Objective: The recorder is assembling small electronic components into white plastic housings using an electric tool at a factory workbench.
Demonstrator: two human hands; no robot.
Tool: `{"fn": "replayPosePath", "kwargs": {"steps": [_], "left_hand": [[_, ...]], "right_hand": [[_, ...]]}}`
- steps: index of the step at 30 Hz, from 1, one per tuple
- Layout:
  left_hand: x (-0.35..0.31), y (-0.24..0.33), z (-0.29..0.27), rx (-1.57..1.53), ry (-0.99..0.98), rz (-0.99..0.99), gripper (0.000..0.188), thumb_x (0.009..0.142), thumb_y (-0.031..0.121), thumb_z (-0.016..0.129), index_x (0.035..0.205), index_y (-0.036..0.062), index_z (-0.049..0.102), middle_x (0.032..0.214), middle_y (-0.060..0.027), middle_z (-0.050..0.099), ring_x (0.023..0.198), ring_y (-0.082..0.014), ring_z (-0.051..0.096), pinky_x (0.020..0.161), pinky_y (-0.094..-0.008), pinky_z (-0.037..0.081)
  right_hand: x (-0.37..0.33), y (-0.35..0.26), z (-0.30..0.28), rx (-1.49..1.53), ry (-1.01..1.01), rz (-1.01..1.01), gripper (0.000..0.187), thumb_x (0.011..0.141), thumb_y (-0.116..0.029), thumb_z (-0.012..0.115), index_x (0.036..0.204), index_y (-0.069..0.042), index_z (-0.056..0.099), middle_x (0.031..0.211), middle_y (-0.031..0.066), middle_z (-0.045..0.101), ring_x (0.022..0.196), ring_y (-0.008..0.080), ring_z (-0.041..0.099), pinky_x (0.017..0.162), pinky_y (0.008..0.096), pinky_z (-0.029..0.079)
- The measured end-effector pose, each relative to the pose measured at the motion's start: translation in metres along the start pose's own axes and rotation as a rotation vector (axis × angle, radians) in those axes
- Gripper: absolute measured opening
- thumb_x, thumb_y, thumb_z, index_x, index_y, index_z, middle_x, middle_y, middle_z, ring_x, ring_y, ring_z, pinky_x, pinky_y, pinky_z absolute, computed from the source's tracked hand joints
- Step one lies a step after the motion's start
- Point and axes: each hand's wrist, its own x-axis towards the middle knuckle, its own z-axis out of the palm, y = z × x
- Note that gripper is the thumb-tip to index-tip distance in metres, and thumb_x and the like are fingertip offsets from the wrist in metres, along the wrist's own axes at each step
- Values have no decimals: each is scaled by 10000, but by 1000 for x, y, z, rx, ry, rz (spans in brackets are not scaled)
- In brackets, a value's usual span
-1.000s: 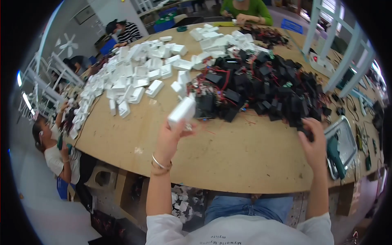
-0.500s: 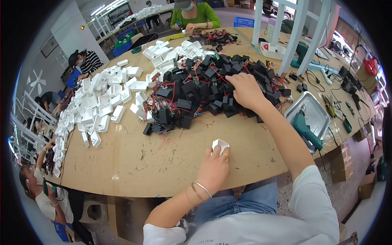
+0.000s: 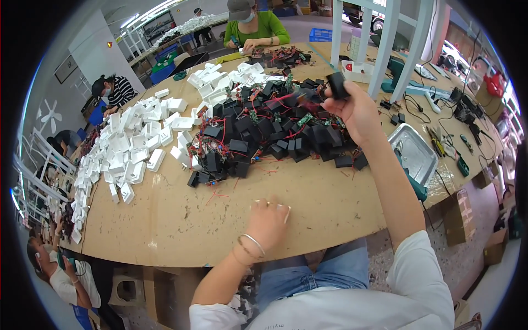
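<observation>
Your black block looks like matt plastic, the white cases smooth plastic, your bench scuffed board, the tray shiny metal.

White pc. mostly hidden under L fingers, red wires nr R fingers blurry

Bright light from ceiling tubes, fisheye curvature (black at the rim), motion blur on red wires.

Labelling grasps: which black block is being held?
The black block between the thumb and fingers of the person's right hand; the other black blocks lie on the table, most of them heaped together.
</observation>
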Motion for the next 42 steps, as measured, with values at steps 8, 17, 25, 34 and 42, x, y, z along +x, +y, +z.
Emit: {"fn": "replayPosePath", "kwargs": {"steps": [8,17,25,34,42], "left_hand": [[9,70,23,-172,214,-81,525,761,333,738,1107,-34,592,1277,-221,549,931,-325,609,777,-377,522],[9,60,-18,-1461,418,-17,448,945,306,572,1249,-21,530,1285,-189,549,1069,-262,564,894,-363,478],[12,70,-28,-1995,331,-265,377,1039,227,404,1300,-34,481,1156,-148,611,1046,-201,606,907,-339,495],[-19,80,-37,-1746,-245,-72,303,1027,178,438,1109,-69,595,697,-51,579,707,-167,615,680,-271,498],[-29,80,-32,-1619,-136,-223,253,991,169,526,1105,-29,634,631,-31,582,564,-95,582,550,-239,489]], "right_hand": [[-41,-34,38,88,-175,-134,245,995,-219,491,1093,2,530,955,91,622,864,199,650,874,403,533],[-183,16,2,-713,-270,-444,343,850,-69,657,1164,-17,531,1069,122,597,972,264,631,847,388,516],[-236,52,-3,-971,-518,-550,324,731,-45,728,1042,-42,638,996,116,642,901,308,624,838,431,501],[-210,11,-5,-474,-232,143,314,909,-236,627,1109,6,633,1179,109,567,1048,181,561,865,328,487],[-215,24,0,-207,-205,255,177,946,-121,587,1021,9,680,1034,91,643,882,141,623,798,272,502]]}}
